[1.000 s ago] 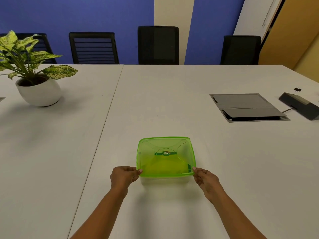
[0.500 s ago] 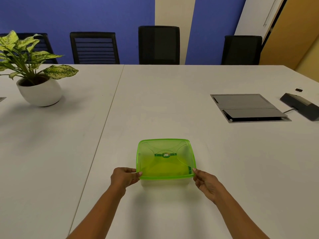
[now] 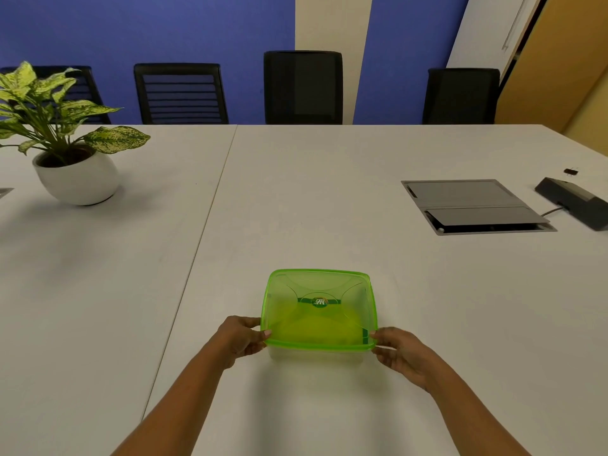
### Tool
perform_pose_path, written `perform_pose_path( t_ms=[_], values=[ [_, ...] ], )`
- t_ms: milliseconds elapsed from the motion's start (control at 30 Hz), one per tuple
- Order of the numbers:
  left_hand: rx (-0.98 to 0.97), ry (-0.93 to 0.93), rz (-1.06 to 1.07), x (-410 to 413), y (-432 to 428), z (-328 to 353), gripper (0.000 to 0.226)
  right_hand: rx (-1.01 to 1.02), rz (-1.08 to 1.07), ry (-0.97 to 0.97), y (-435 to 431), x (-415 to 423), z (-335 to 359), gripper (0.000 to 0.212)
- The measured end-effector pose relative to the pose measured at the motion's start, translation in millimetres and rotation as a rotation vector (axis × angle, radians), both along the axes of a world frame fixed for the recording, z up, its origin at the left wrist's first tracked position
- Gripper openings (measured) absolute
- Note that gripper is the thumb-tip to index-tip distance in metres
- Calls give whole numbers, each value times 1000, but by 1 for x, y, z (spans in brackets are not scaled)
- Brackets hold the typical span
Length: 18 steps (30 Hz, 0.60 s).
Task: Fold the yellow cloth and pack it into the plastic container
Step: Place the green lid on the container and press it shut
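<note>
Two near corners of the green lid are pinched — left hand at lower left, right hand at lower right, equally near. Beneath it, low in the frame's centre, the plastic container holds the yellow cloth — its folds blurred through the tinted lid.

Two bare forearms enter from the bottom edge of the frame and converge toward the lower centre. The left hand lies left of centre, its fingers curled and its thumb tip pinched against the near-left corner of the lid. The right hand lies right of centre, knuckles uppermost, with thumb and fingertips closed on the near-right corner of the same lid. Both wrists are nearly straight, and the hands sit at about the same height in the frame.
</note>
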<state>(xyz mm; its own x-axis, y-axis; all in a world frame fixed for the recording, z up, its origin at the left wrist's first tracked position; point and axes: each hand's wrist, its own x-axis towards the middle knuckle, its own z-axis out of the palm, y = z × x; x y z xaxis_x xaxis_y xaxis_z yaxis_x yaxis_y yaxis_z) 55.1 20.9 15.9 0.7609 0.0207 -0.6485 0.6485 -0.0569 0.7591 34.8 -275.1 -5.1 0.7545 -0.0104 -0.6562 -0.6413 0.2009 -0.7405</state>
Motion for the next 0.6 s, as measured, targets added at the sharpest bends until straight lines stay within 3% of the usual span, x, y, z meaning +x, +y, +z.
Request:
perform_pose_path(
  t_ms=[367, 600],
  values=[
    [18, 14, -80, 5, 3, 6, 43, -670, 27, -199, 26, 45, 1, 51],
    [15, 18, -66, -2, 1, 0, 44, -755, -26, -142, 36, 65, -6, 65]
  ],
)
